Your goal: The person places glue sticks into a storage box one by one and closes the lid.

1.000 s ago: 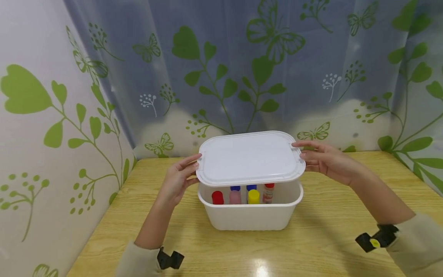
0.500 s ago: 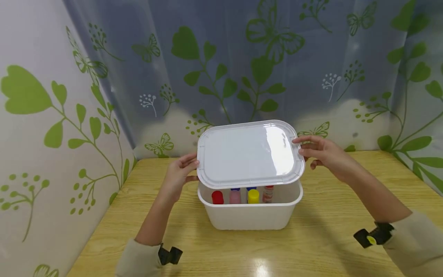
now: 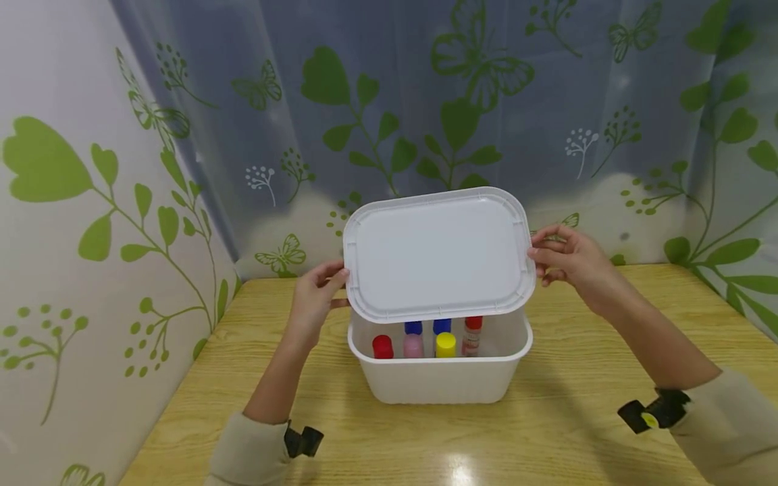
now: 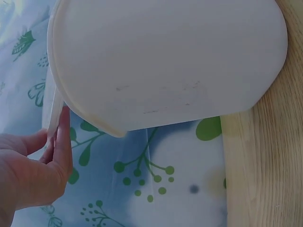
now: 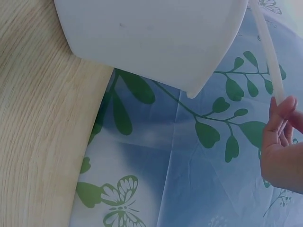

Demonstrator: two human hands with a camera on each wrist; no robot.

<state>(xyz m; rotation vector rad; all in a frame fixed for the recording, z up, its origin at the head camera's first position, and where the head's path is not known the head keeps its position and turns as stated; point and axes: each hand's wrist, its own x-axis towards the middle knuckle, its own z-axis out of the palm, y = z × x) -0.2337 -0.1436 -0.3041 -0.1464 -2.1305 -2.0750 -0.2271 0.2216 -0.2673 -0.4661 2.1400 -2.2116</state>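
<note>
A white lid (image 3: 440, 253) is held tilted above a white plastic bin (image 3: 437, 381), its far edge raised. My left hand (image 3: 313, 304) pinches the lid's left end between thumb and fingers. At the lid's right end, my right hand (image 3: 574, 270) grips the rim the same way. Inside the bin stand several capped bottles: a red cap (image 3: 382, 347), a pink one (image 3: 413, 346), a yellow cap (image 3: 446, 345), blue caps behind, and a red-capped bottle (image 3: 472, 335). Both wrist views show the lid edge apart from the bin (image 4: 165, 61) on the hand's side.
The bin stands on a wood-grain table (image 3: 577, 378). Behind it hangs a blue and white curtain (image 3: 389, 121) with green leaves and butterflies, and a similarly printed sheet (image 3: 91, 256) runs along the left side.
The lid has risen and tilted more upright, its far edge going up, with both hands still on its ends. More of the blue caps shows than half a second ago.
</note>
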